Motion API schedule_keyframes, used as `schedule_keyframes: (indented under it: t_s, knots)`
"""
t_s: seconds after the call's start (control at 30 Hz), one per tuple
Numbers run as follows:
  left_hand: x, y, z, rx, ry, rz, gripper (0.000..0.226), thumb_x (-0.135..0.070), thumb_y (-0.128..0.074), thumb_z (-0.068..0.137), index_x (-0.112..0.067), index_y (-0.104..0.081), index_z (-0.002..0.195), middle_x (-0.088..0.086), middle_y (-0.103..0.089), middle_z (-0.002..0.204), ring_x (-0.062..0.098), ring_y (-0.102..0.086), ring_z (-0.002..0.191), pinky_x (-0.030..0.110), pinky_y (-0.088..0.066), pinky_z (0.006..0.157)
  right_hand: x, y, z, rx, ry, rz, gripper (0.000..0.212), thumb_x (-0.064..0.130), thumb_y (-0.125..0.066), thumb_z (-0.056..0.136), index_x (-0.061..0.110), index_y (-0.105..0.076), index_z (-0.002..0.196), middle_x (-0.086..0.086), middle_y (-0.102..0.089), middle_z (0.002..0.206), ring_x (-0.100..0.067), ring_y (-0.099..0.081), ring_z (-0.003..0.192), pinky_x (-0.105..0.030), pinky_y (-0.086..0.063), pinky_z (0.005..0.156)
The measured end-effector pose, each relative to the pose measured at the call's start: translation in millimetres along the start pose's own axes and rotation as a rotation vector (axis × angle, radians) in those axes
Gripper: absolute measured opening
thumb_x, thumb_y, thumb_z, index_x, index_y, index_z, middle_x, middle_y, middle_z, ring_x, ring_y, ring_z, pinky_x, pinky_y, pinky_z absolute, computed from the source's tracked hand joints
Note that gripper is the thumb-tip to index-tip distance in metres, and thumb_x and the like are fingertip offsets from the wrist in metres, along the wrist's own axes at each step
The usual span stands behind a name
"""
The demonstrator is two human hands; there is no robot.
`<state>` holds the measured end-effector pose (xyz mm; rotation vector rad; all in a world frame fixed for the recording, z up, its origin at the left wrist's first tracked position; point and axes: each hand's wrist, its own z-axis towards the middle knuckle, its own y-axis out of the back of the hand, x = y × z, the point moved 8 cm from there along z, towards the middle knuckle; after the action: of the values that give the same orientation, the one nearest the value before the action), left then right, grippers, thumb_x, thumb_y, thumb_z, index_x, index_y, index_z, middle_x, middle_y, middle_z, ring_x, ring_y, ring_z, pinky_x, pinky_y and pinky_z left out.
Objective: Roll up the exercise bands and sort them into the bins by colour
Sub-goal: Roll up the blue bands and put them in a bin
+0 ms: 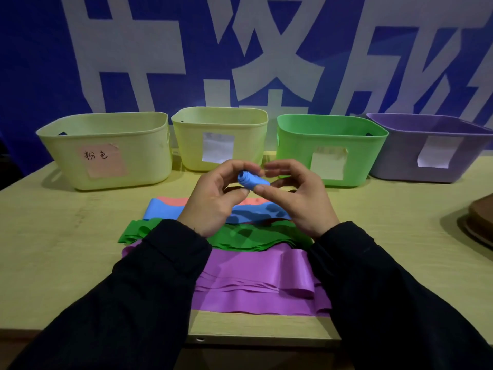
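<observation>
Hands meet above the middle of the worktop (66, 236), both working one blue roll (252, 180). The left hand (213, 198) curls its fingers over the roll's left end, thumb underneath, and the right hand (296, 198) pinches the right end between thumb and fingers. The roll is held in the air, tilted slightly down to the right, just in front of the bins and touching nothing else. Both arms wear dark sleeves (160, 276).

Flat bands lie on the worktop below the hands, overlapping in rows. Farthest is a pink band (170, 201), of which only a strip shows. A blue band (162, 210) lies just nearer, partly over the pink one. Next comes a stack of green bands (138, 231), then, nearest, a stack of purple bands (253, 284) reaching close to the near edge.

Four bins stand in a row along the far side. From the left: a pale yellow bin (112, 161) with a pink handwritten label, a second pale yellow bin (192, 134) with a white label, a green bin (293, 140) with a white label, and a purple bin (394, 156) with a white label. Their insides cannot be seen.

A brown round object (477, 220) sits at the right edge of the worktop, partly out of view. A blue banner (34, 62) with large white characters hangs behind the bins.
</observation>
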<state>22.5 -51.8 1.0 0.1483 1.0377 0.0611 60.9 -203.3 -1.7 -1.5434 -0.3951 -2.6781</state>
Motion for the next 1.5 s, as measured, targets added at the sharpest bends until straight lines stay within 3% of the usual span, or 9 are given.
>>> schedule_keyframes:
  t_s: [0.13,0.3,0.6,0.7,0.83,0.97,1.1,1.3,1.5]
  knots:
    - [-0.4,5.0,0.5,-0.091,0.001,-0.043,0.017,-0.007,-0.067,0.086,-0.015,-0.069,0.101,0.015,-0.070,0.102,0.020,-0.068,0.085,0.025,-0.051,0.079,-1.8,-5.3,0.5,0.019,0.001,0.103,0.019,0.029,-0.086,0.072,0.021,-0.075,0.085,0.006,-0.070,0.073,-0.008,-0.059,0.067,-0.027,-0.048,0.068]
    - [-7.2,9.4,0.2,-0.154,-0.068,0.028,0.018,-0.019,-0.071,0.085,-0.029,-0.074,0.100,0.009,-0.069,0.103,0.012,-0.067,0.092,0.020,-0.050,0.078,2.0,-1.2,4.3,0.057,0.009,0.229,0.021,0.027,-0.088,0.068,0.017,-0.074,0.080,-0.009,-0.057,0.069,-0.018,-0.048,0.068,-0.035,-0.038,0.066]
    - [-22.0,51.4,51.6,-0.198,0.097,0.151,0.021,-0.006,-0.081,0.081,-0.020,-0.066,0.086,0.003,-0.075,0.092,0.023,-0.072,0.090,0.039,-0.059,0.081,38.8,-5.7,67.4,0.134,0.025,-0.117,0.012,0.015,-0.086,0.077,0.017,-0.076,0.083,-0.021,-0.067,0.073,-0.015,-0.053,0.063,-0.032,-0.043,0.061]
    - [-23.1,71.3,73.1,-0.219,0.086,0.245,0.015,-0.013,-0.082,0.082,-0.017,-0.068,0.086,0.003,-0.076,0.088,0.020,-0.073,0.086,0.028,-0.057,0.076,35.3,-13.2,98.3,0.084,0.056,-0.217,0.014,0.025,-0.088,0.075,0.020,-0.079,0.084,-0.012,-0.071,0.074,-0.028,-0.058,0.064,-0.042,-0.049,0.064]
    - [-19.0,97.0,100.2,-0.271,0.039,0.525,0.025,-0.025,-0.075,0.089,-0.024,-0.070,0.113,-0.009,-0.068,0.116,0.007,-0.062,0.111,0.029,-0.051,0.094,26.2,-30.4,139.3,-0.025,0.057,-0.301,0.014,0.027,-0.085,0.079,0.020,-0.078,0.089,0.003,-0.074,0.077,-0.013,-0.067,0.071,-0.036,-0.055,0.072]
    - [-0.8,111.8,101.7,-0.286,0.112,0.415,0.043,-0.026,-0.067,0.095,-0.027,-0.055,0.136,-0.010,-0.050,0.136,0.006,-0.058,0.119,0.029,-0.052,0.095,15.8,-35.2,177.5,-0.204,0.043,-0.528,0.017,0.038,-0.075,0.086,0.026,-0.063,0.090,0.004,-0.071,0.086,-0.022,-0.066,0.080,-0.037,-0.052,0.070]
    - [10.2,119.5,88.0,-0.299,0.157,0.406,0.032,-0.024,-0.065,0.096,-0.024,-0.060,0.128,-0.020,-0.049,0.123,0.003,-0.063,0.106,0.015,-0.049,0.077,5.4,-50.5,185.9,-0.164,0.035,-0.884,0.021,0.049,-0.065,0.090,0.028,-0.068,0.094,-0.001,-0.072,0.096,-0.028,-0.064,0.086,-0.033,-0.042,0.064]
    - [10.7,123.4,70.0,-0.316,0.184,0.484,0.016,-0.026,-0.065,0.096,-0.023,-0.067,0.112,-0.015,-0.062,0.104,-0.010,-0.057,0.071,0.011,-0.041,0.062,27.5,-48.9,157.5,-0.189,0.155,-0.756,0.023,0.043,-0.063,0.094,0.024,-0.075,0.099,0.002,-0.075,0.109,-0.023,-0.067,0.101,-0.035,-0.052,0.079]
    - [12.3,109.0,39.7,-0.282,0.254,0.535,0.007,-0.024,-0.066,0.093,-0.021,-0.072,0.093,-0.009,-0.071,0.088,0.016,-0.067,0.085,0.034,-0.055,0.085,23.2,-62.9,102.7,0.039,0.081,-0.678,0.022,0.041,-0.069,0.089,0.022,-0.079,0.092,0.002,-0.078,0.092,-0.017,-0.071,0.085,-0.034,-0.056,0.077]
